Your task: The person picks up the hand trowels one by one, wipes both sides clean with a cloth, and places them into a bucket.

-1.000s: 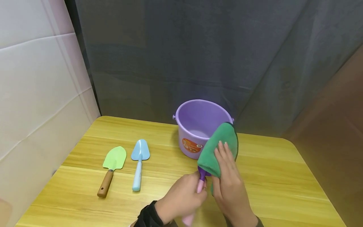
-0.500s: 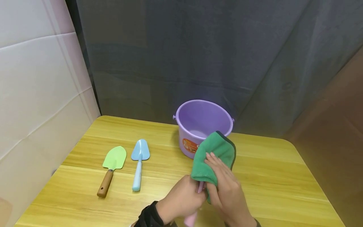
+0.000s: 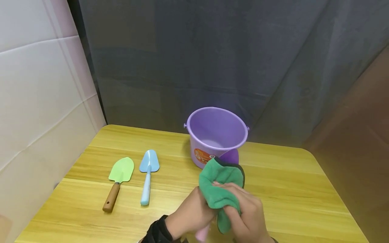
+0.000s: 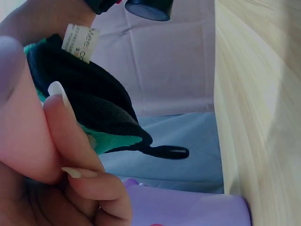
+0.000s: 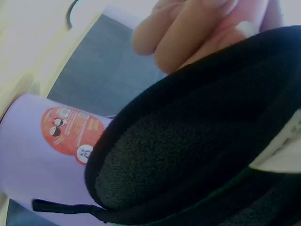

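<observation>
My left hand (image 3: 194, 209) grips the pink handle (image 3: 202, 233) of a trowel, whose purple blade (image 3: 232, 156) tip shows above a green cloth (image 3: 217, 173). Bunched over the rest of the blade, the cloth is held by my right hand (image 3: 247, 209), its fingers curled over the top and the thumb below. In the right wrist view the cloth's dark underside (image 5: 164, 150) fills much of the picture. A white label (image 4: 80, 42) and a hanging loop (image 4: 167, 151) on it appear in the left wrist view. The blade's lower part is hidden.
Behind the hands stands a purple bucket (image 3: 197, 145) with an orange sticker (image 3: 202, 156). Left on the wooden table (image 3: 291, 189) lie a green trowel (image 3: 122, 168) with a brown handle and a light blue trowel (image 3: 149, 162). A grey curtain (image 3: 194, 60) hangs behind.
My right hand has drawn the cloth down the blade toward me, baring the purple tip. Its fingers, straighter before, now curl into the cloth. My left hand stays about in place.
</observation>
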### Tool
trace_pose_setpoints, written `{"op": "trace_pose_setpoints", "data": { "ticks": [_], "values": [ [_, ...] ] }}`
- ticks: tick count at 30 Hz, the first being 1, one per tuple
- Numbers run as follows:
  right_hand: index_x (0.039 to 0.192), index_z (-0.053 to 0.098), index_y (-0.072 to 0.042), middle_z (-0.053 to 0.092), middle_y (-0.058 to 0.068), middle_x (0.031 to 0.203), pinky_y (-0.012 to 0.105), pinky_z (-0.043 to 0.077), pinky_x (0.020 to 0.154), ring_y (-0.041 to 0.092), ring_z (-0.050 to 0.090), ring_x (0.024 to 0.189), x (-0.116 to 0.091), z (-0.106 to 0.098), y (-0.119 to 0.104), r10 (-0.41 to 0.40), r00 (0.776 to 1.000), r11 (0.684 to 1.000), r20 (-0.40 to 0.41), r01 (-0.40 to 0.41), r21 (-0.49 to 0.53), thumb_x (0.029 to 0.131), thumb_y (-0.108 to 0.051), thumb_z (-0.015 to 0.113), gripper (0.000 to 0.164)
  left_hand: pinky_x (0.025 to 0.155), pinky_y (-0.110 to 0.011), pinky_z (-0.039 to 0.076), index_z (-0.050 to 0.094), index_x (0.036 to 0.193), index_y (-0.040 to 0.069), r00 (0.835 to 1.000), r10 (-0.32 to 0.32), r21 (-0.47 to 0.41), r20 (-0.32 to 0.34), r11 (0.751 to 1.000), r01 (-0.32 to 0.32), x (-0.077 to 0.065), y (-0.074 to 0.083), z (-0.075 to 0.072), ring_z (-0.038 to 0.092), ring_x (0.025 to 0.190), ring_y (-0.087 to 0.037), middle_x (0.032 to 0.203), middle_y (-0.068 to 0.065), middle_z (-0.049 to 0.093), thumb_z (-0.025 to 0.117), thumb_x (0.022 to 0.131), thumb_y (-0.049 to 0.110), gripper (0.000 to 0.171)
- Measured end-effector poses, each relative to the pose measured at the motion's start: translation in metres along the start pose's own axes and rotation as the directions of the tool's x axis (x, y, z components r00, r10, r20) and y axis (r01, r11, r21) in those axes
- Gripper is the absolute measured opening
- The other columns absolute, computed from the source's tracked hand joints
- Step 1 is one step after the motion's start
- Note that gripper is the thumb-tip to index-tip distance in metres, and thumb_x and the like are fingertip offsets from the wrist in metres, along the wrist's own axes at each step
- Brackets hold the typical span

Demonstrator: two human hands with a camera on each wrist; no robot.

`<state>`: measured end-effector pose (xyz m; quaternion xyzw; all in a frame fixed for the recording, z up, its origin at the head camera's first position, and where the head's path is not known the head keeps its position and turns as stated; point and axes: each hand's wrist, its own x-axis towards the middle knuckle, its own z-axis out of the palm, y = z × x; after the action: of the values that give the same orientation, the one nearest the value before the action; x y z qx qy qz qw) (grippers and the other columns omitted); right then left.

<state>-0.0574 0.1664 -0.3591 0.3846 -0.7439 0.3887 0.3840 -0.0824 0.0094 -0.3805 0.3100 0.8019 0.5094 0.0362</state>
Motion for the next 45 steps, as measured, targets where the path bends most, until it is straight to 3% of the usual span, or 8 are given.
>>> {"op": "trace_pose_setpoints", "data": {
  "ticks": [9, 17, 22, 28, 33, 39, 42, 45],
  "values": [
    [0.105, 0.072, 0.006, 0.076, 0.017, 0.107, 0.024, 0.046, 0.11, 0.022, 0.071, 0.114, 0.003, 0.01, 0.001, -0.081, 0.996, 0.987, -0.027, 0.076, -0.144, 0.076, -0.003, 0.054, 0.034, 0.101, -0.024, 0.051, 0.062, 0.126, 0.008, 0.997, 0.072, 0.138, -0.006, 0.988, -0.071, -0.001, 0.003, -0.007, 0.063, 0.107, -0.005, 0.114, -0.002, 0.07, 0.058, 0.093, 0.003, 0.033],
    [0.1, 0.075, 0.0, 0.077, 0.016, 0.103, 0.02, 0.047, 0.107, 0.018, 0.072, 0.111, -0.003, 0.011, 0.006, 0.024, 0.996, 0.979, -0.089, -0.041, -0.202, 0.065, -0.002, 0.057, 0.04, 0.066, -0.014, 0.048, 0.066, 0.1, 0.009, 0.998, -0.032, -0.007, 0.05, 0.999, 0.033, -0.001, 0.003, -0.002, 0.048, 0.06, 0.006, 0.06, 0.014, 0.046, 0.056, 0.092, 0.005, 0.013],
    [0.099, 0.075, 0.002, 0.077, 0.018, 0.101, 0.021, 0.048, 0.106, 0.017, 0.072, 0.111, -0.002, 0.008, 0.011, 0.012, 0.993, 0.976, -0.116, -0.037, -0.214, 0.065, -0.004, 0.058, 0.039, 0.061, -0.016, 0.048, 0.067, 0.101, 0.012, 0.993, -0.1, -0.091, 0.069, 0.99, 0.106, -0.002, 0.004, -0.002, 0.051, 0.056, 0.005, 0.065, 0.013, 0.054, 0.057, 0.096, 0.015, 0.012],
    [0.106, 0.074, 0.003, 0.076, 0.019, 0.108, 0.021, 0.046, 0.109, 0.01, 0.066, 0.122, 0.0, 0.0, 0.019, 0.061, 0.99, 0.964, -0.127, -0.091, -0.249, 0.074, -0.006, 0.06, 0.036, 0.051, -0.021, 0.049, 0.057, 0.092, 0.011, 0.982, -0.159, -0.131, 0.099, 0.977, 0.171, 0.0, 0.006, -0.002, 0.052, 0.053, 0.0, 0.065, 0.009, 0.054, 0.057, 0.089, 0.009, 0.004],
    [0.118, 0.071, 0.001, 0.073, 0.017, 0.119, 0.019, 0.041, 0.113, 0.005, 0.059, 0.131, 0.002, -0.008, 0.022, 0.107, 0.985, 0.917, -0.137, -0.151, -0.368, 0.077, -0.012, 0.06, 0.044, 0.045, -0.026, 0.049, 0.055, 0.091, 0.012, 0.968, -0.209, -0.188, 0.14, 0.954, 0.233, -0.001, 0.008, -0.001, 0.053, 0.048, -0.005, 0.064, 0.007, 0.054, 0.057, 0.089, 0.007, 0.006],
    [0.129, 0.067, -0.005, 0.069, 0.012, 0.132, 0.012, 0.034, 0.114, 0.0, 0.05, 0.138, 0.007, -0.026, 0.016, 0.225, 0.961, 0.863, -0.162, -0.274, -0.425, 0.081, -0.01, 0.064, 0.049, 0.047, -0.021, 0.045, 0.057, 0.091, 0.012, 0.975, -0.172, -0.091, 0.144, 0.978, 0.186, -0.002, 0.011, -0.001, 0.051, 0.051, 0.0, 0.064, 0.011, 0.053, 0.059, 0.09, 0.01, 0.003],
    [0.127, 0.069, -0.006, 0.071, 0.012, 0.128, 0.005, 0.037, 0.106, -0.009, 0.053, 0.13, 0.009, -0.037, 0.013, 0.247, 0.944, 0.848, -0.218, -0.32, -0.422, 0.081, -0.006, 0.066, 0.046, 0.049, -0.019, 0.043, 0.056, 0.09, 0.016, 0.979, -0.152, -0.03, 0.136, 0.987, 0.157, -0.003, 0.011, 0.0, 0.049, 0.053, 0.002, 0.065, 0.014, 0.052, 0.059, 0.09, 0.012, 0.005],
    [0.115, 0.075, -0.005, 0.077, 0.013, 0.107, 0.004, 0.046, 0.084, -0.02, 0.06, 0.103, 0.01, -0.049, 0.012, 0.286, 0.909, 0.806, -0.303, -0.399, -0.437, 0.081, -0.004, 0.067, 0.034, 0.051, -0.018, 0.042, 0.055, 0.091, 0.02, 0.983, -0.13, 0.028, 0.127, 0.991, 0.128, -0.003, 0.011, 0.0, 0.048, 0.056, 0.004, 0.067, 0.015, 0.05, 0.06, 0.093, 0.015, 0.007]
  ]
}}
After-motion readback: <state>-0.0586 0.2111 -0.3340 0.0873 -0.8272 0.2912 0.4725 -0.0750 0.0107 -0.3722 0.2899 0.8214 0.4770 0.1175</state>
